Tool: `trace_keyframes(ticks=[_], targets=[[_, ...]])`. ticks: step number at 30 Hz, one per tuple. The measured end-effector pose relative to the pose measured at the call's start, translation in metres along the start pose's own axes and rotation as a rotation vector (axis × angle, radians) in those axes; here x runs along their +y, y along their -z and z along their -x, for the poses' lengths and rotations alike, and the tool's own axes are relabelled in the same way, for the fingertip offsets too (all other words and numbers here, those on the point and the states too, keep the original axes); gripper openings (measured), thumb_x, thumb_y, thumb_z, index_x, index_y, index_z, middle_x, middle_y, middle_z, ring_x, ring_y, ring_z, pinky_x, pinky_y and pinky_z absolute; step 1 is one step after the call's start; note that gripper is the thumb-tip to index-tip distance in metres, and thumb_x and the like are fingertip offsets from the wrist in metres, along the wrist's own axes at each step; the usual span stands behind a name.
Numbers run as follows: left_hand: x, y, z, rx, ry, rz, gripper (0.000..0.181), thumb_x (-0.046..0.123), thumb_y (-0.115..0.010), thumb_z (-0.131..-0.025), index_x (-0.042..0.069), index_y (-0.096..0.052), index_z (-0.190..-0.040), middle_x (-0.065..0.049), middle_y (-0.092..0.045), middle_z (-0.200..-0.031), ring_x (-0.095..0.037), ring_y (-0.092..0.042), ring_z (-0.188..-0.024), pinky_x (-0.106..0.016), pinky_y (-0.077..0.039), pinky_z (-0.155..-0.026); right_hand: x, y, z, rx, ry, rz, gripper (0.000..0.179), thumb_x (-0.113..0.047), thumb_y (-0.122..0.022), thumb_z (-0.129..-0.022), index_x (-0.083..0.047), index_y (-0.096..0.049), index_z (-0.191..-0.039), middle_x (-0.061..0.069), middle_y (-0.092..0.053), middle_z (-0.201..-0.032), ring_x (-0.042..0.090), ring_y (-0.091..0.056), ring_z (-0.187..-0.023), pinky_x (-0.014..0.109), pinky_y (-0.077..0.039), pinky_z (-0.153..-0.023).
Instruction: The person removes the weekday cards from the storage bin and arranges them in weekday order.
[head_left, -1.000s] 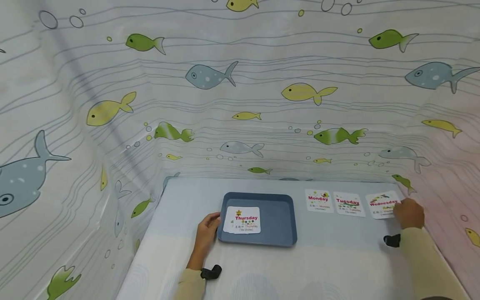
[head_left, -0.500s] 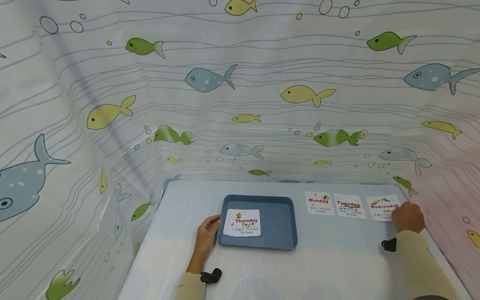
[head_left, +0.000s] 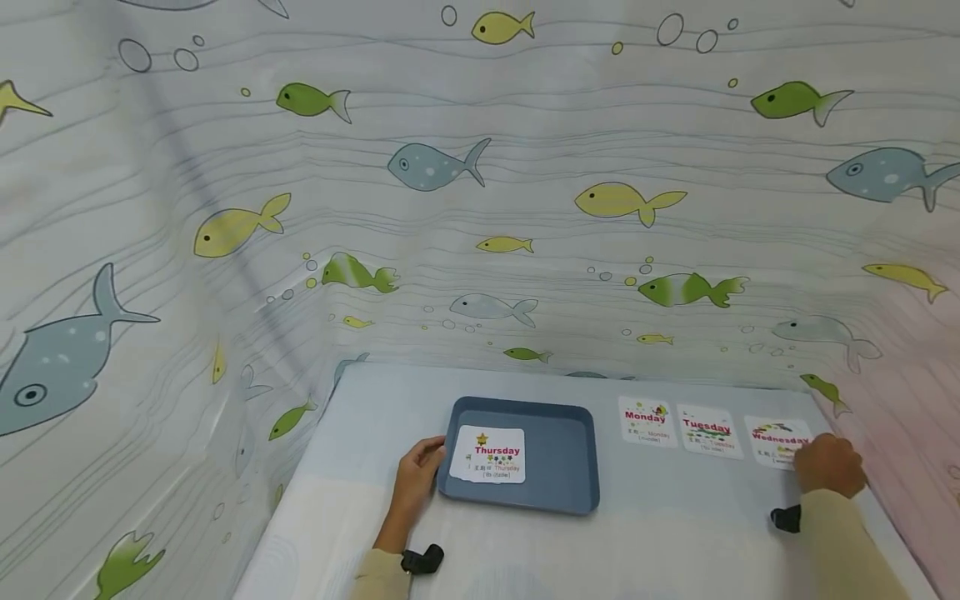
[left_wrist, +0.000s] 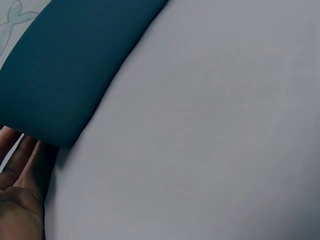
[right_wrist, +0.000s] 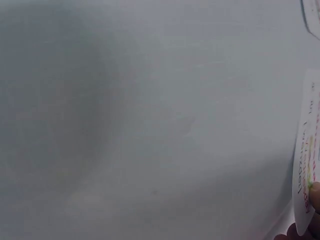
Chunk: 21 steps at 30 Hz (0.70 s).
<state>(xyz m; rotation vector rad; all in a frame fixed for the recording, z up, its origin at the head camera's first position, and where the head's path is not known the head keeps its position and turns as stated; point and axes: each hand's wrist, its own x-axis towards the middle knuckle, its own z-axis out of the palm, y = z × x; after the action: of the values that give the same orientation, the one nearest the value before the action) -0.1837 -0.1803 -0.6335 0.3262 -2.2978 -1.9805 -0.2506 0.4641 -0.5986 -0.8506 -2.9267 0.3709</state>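
Observation:
My left hand (head_left: 417, 475) holds the left rim of a blue-grey tray (head_left: 561, 467), its fingers partly hidden by the tray's side in the left wrist view. A white card printed "Thursday" (head_left: 498, 458) lies in the tray's left half, with another card's edge just showing from under it. At the far right, my right hand (head_left: 829, 465) pinches the right end of the "Wednesday" card (head_left: 776, 442). The right wrist view has the thumb on this card's face and fingertips beneath. Left of it, the "Tuesday" card (head_left: 708, 433) and "Monday" card (head_left: 647, 423) lie face up in a row.
A pale cloth covers the table (head_left: 525, 550), which ends at the back against a fish-patterned curtain (head_left: 540, 275). The same curtain closes in the left and right sides. Dark wrist cameras sit on both arms.
The "Wednesday" card has turned slightly clockwise in my right hand, bringing it more in line with the other cards. My left hand stays at the tray. The head view has shifted a little.

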Motion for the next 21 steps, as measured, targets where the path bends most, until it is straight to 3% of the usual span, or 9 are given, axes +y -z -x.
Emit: trace_keyframes(ticks=[7,15,21], targets=[[-0.003,-0.003,0.001,-0.015,-0.035,-0.011,0.033,0.025,-0.064,-0.099,0.006,-0.066,-0.126,-0.015,-0.066,-0.127,-0.025,-0.063,-0.122,-0.021,-0.051,-0.095,0.012,-0.002,0.014,-0.022,-0.037,-0.026,0.033,-0.006,-0.043,-0.094,0.026,-0.051,-0.098,0.033,-0.053,-0.077,0.038,-0.054,-0.063,0.042,-0.045,-0.048],[-0.002,-0.001,0.003,-0.007,-0.018,0.000,0.031,0.024,-0.063,-0.099,0.007,-0.066,-0.125,-0.013,-0.066,-0.128,-0.025,-0.061,-0.124,-0.017,-0.051,-0.094,0.002,0.004,0.011,-0.167,-0.060,-0.030,0.035,-0.009,-0.043,-0.093,0.024,-0.044,-0.106,0.036,-0.046,-0.090,0.044,-0.050,-0.078,0.050,-0.048,-0.064],[-0.001,0.000,0.002,-0.005,-0.009,0.007,0.030,0.024,-0.064,-0.099,0.008,-0.067,-0.125,-0.011,-0.067,-0.128,-0.025,-0.061,-0.125,-0.017,-0.050,-0.094,0.000,0.007,0.012,-0.198,-0.068,-0.131,0.040,-0.011,-0.045,-0.096,0.022,-0.046,-0.119,0.037,-0.047,-0.100,0.047,-0.048,-0.088,0.054,-0.046,-0.071]])
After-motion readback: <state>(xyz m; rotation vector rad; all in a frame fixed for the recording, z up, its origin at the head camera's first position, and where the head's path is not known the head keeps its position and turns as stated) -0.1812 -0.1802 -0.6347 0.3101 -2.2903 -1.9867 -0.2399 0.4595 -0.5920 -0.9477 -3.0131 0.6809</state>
